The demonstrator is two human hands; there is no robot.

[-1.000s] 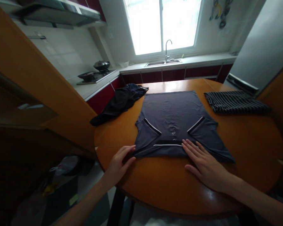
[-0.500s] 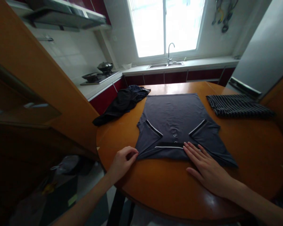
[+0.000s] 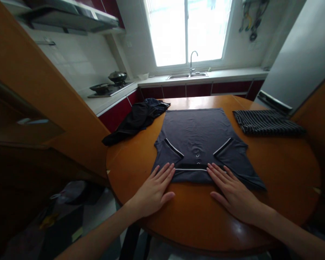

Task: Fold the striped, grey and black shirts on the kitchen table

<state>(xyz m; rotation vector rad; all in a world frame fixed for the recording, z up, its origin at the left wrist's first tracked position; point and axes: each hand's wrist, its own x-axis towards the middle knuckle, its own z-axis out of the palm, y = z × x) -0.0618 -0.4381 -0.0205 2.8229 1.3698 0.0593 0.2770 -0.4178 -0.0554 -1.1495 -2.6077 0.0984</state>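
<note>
A dark grey polo shirt point(image 3: 196, 130) lies spread on the wooden table, its black collar with a white stripe toward me and both sleeves folded inward over the front. My left hand point(image 3: 157, 189) rests flat on the shirt's near left part, fingertips beside the collar's left end. On the right end of the collar lies my right hand point(image 3: 230, 189), its fingers stretched out flat and its thumb on the table. Neither hand grips the cloth. The fabric beneath the fingers is hidden.
The round-ended wooden table point(image 3: 284, 173) fills the middle. A crumpled black garment point(image 3: 138, 117) hangs over its left edge, and a folded striped cloth point(image 3: 268, 122) lies at right. Behind are a sink point(image 3: 188, 76), a stove point(image 3: 113, 89) and a tall grey fridge point(image 3: 295, 54).
My left hand pinched the shirt's near left corner half a second ago; now it has moved right and lies flat near the collar. My right hand stays on the collar.
</note>
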